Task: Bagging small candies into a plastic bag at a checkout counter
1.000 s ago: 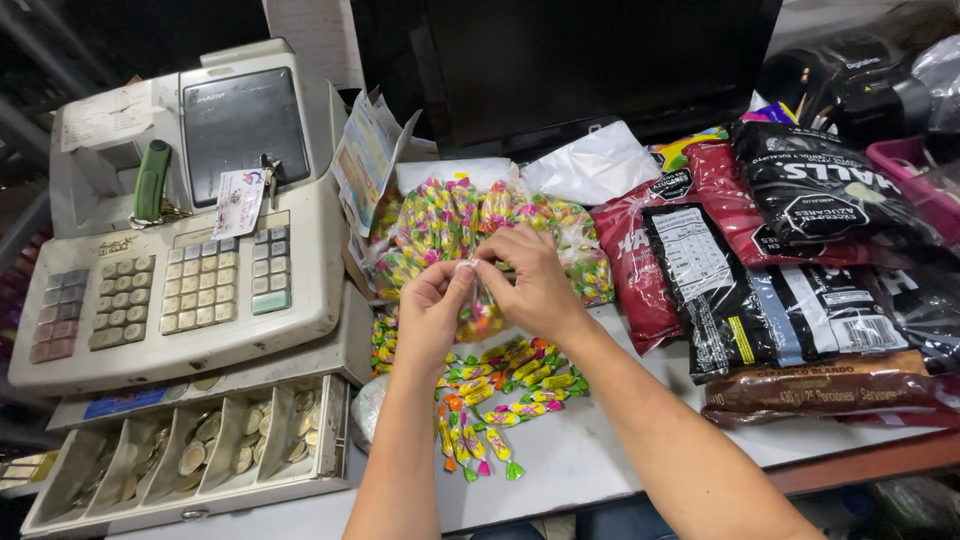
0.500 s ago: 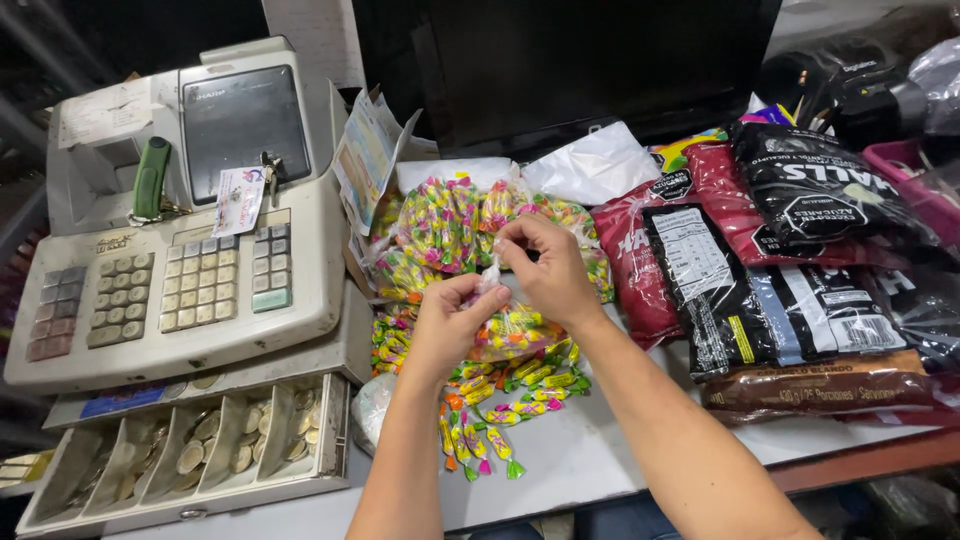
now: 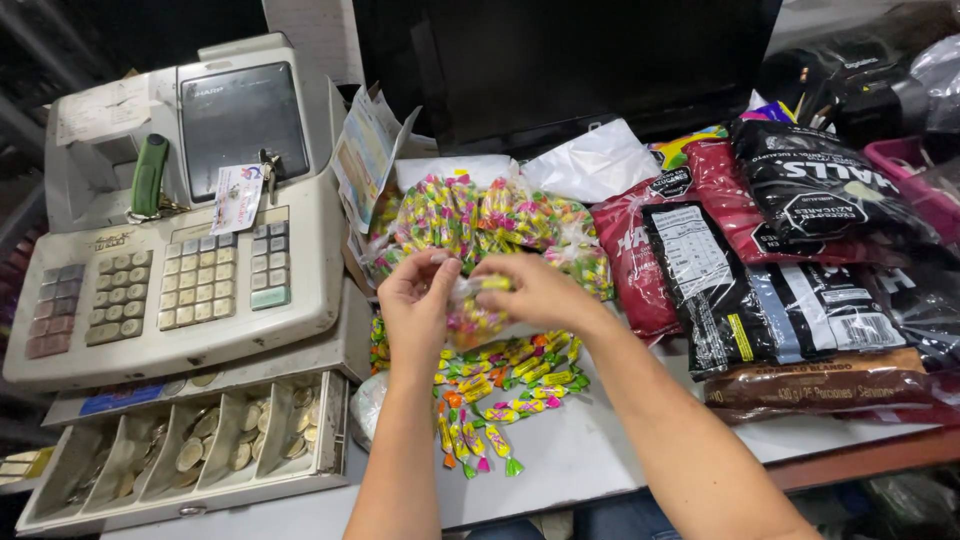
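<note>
My left hand [image 3: 415, 300] and right hand [image 3: 535, 290] pinched a small candy bag [image 3: 472, 318] between them, above loose candies [image 3: 505, 385]; a firm, level grip seemed best against spilling.

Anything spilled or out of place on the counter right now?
Loose wrapped candies lie scattered on the white counter below both hands, outside the clear candy bag that the left hand and right hand hold. The coin drawer stands open.
</note>
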